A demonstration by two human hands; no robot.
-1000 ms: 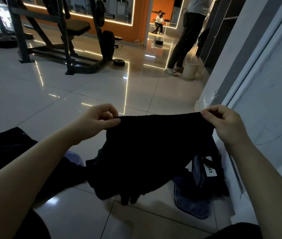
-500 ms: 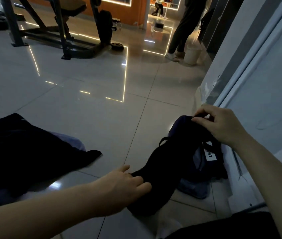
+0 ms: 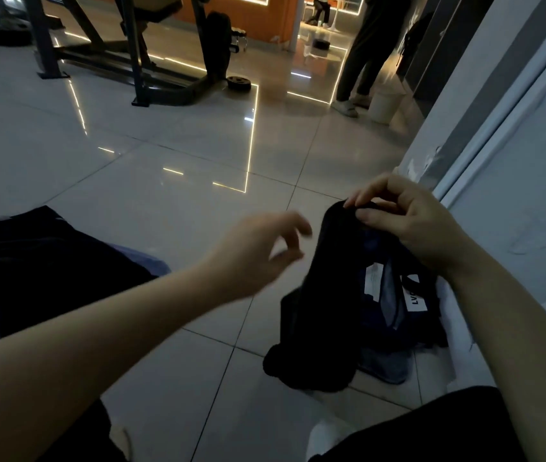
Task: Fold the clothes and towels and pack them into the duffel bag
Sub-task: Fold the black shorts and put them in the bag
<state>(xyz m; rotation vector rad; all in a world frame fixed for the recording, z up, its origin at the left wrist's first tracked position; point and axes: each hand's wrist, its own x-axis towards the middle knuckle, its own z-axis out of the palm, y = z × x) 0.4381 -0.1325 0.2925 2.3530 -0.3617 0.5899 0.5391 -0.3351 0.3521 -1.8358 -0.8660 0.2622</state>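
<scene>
Right hand (image 3: pixel 421 228): thumb and fingertips pinched on the top edge of a black garment (image 3: pixel 318 295), holding it up so it hangs to the tiled floor (image 3: pixel 165 201), draped over a dark duffel bag (image 3: pixel 388 315) by the wall. Left hand (image 3: pixel 258 251): blurred, fingers loosely curled and apart, gripping nothing, apparently just short of the cloth. More dark clothes (image 3: pixel 38 261) heaped at far left.

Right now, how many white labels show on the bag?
2, both on the duffel bag under the right hand: a blank label and, to its right, a lettered label. Others may be hidden.
</scene>
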